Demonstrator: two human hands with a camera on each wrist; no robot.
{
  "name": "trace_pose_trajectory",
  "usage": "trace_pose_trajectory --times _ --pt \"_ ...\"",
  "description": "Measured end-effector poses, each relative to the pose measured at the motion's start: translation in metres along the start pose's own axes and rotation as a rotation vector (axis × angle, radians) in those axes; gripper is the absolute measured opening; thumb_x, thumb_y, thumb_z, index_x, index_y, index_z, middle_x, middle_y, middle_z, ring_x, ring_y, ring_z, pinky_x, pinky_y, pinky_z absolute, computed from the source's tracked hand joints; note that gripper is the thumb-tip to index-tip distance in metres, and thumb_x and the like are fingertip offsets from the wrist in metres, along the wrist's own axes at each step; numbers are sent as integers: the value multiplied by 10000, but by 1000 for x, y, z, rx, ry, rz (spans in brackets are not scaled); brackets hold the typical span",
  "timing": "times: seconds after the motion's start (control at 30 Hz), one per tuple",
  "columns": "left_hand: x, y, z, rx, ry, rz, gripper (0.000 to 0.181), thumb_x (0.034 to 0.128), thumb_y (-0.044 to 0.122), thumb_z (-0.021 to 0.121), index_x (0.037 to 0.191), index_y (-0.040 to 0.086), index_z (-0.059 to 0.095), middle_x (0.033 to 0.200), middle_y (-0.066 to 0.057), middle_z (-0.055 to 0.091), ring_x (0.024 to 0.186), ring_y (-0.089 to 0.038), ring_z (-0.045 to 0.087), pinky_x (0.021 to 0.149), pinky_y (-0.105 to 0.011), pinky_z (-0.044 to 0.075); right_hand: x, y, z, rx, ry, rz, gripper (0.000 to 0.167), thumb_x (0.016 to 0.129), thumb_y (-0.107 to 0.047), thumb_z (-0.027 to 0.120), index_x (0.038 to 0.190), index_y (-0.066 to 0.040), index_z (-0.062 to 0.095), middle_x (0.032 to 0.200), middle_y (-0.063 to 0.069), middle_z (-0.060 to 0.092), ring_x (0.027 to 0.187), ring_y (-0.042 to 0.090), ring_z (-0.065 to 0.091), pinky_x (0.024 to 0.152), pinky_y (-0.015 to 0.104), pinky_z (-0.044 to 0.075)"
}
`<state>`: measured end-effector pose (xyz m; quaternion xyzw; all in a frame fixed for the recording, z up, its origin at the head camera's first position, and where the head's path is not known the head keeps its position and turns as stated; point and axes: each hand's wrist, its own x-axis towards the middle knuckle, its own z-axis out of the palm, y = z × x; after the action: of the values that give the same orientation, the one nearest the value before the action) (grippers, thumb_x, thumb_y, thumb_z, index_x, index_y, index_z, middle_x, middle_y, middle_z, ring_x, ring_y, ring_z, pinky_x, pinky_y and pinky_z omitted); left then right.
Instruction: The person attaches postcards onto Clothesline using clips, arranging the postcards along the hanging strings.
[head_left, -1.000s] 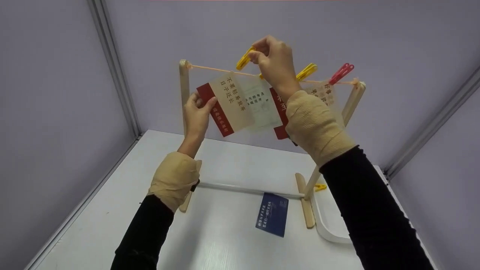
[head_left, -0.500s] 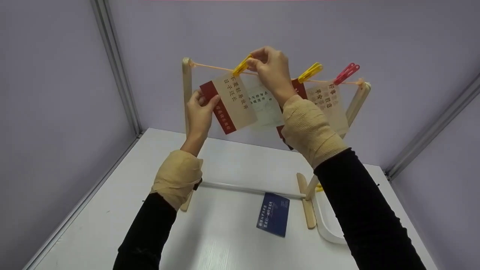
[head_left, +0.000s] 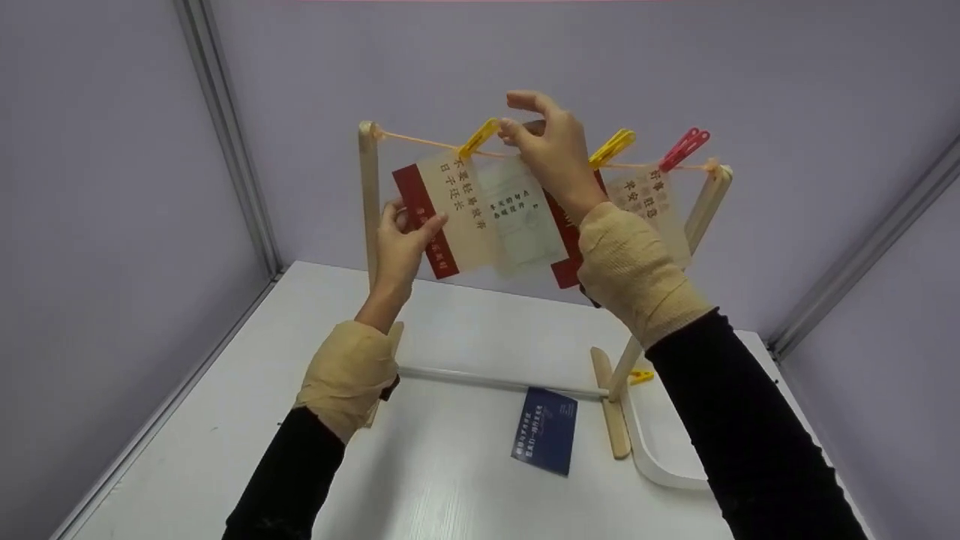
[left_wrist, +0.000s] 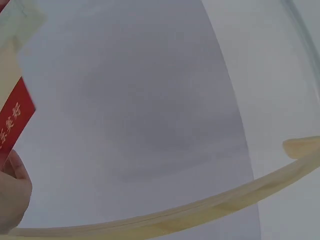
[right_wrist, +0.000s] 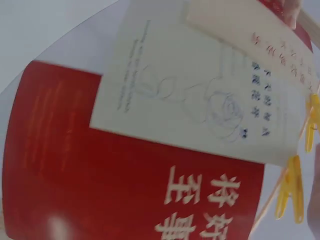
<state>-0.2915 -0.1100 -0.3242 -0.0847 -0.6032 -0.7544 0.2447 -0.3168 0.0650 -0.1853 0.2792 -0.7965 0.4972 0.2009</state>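
A cream card with a red band [head_left: 472, 232] hangs tilted from the cord [head_left: 416, 139], its top edge in a yellow clothespin [head_left: 478, 138]. My left hand [head_left: 401, 251] holds the card's red edge, thumb across the front and fingers partly hidden behind. In the left wrist view, the left hand [left_wrist: 14, 192] shows at that red edge. My right hand [head_left: 551, 142] is raised beside the clothespin's handle end, index finger lifted away and thumb close to it. A pale green card [head_left: 521, 217] with a drawn rose, clear in the right wrist view, partly overlaps the cream card.
Right along the cord hang a red card [right_wrist: 100, 165] and a beige card [head_left: 652, 202], under another yellow clothespin [head_left: 613, 148] and a red clothespin [head_left: 684, 148]. Below lie a blue card [head_left: 545, 431] and a white tray [head_left: 660, 471] with a yellow clothespin [head_left: 640, 376]. Wooden posts [head_left: 369, 195] support the cord.
My right hand has brought the yellow clothespin down onto the cord and the cream card, then released it. The cream card has turned slightly, and my left thumb sits lower on it.
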Motion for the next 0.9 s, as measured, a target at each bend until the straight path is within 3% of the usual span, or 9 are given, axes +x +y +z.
trace_pose_trajectory --times 0.2,0.33,0.47,0.53,0.67,0.77,0.9 --pt "-42 -41 -7 44 -189 -167 614 783 55 719 1282 14 363 1192 -141 512 1088 -285 486 889 -357 436 -34 -3 -24 154 133 -87 160 899 -67 582 1015 43 590 916 189 616 803 256 600 757 320 498" --pt "-72 -77 -13 85 -214 -275 611 790 69 714 1290 9 368 1220 -146 493 1107 -304 478 893 -356 435 -69 3 -40 184 216 -172 84 885 0 577 924 70 602 846 215 605 757 270 581 718 313 501" --pt "-98 -111 -9 92 -215 -359 522 811 85 694 1237 -28 415 1187 -199 497 1050 -296 510 856 -349 457 -101 40 -61 235 271 -249 79 861 60 580 921 105 602 821 212 592 718 235 576 681 262 502" --pt "-111 -126 0 91 -227 -388 465 817 66 679 1196 -60 441 1160 -229 507 1020 -304 521 846 -356 461 -117 64 -74 255 302 -250 86 853 70 586 918 126 595 802 208 591 699 220 580 662 250 501" --pt "-141 -152 29 91 -247 -434 399 817 64 675 1136 -78 483 1073 -191 558 973 -274 548 843 -347 466 -151 101 -98 299 385 -143 116 849 70 593 903 171 581 768 175 606 671 178 597 630 222 499" --pt "-170 -167 58 87 -241 -471 343 812 86 678 1085 -49 521 985 -96 585 914 -209 568 806 -316 481 -174 125 -112 239 431 -39 143 856 68 582 905 201 564 763 168 607 661 158 595 621 208 496" --pt "-212 -181 103 58 -197 -539 235 811 69 662 996 -29 555 878 -34 591 805 -146 575 716 -300 500 -201 172 -125 56 432 88 164 878 0 587 924 158 591 801 214 602 678 118 591 639 182 491"
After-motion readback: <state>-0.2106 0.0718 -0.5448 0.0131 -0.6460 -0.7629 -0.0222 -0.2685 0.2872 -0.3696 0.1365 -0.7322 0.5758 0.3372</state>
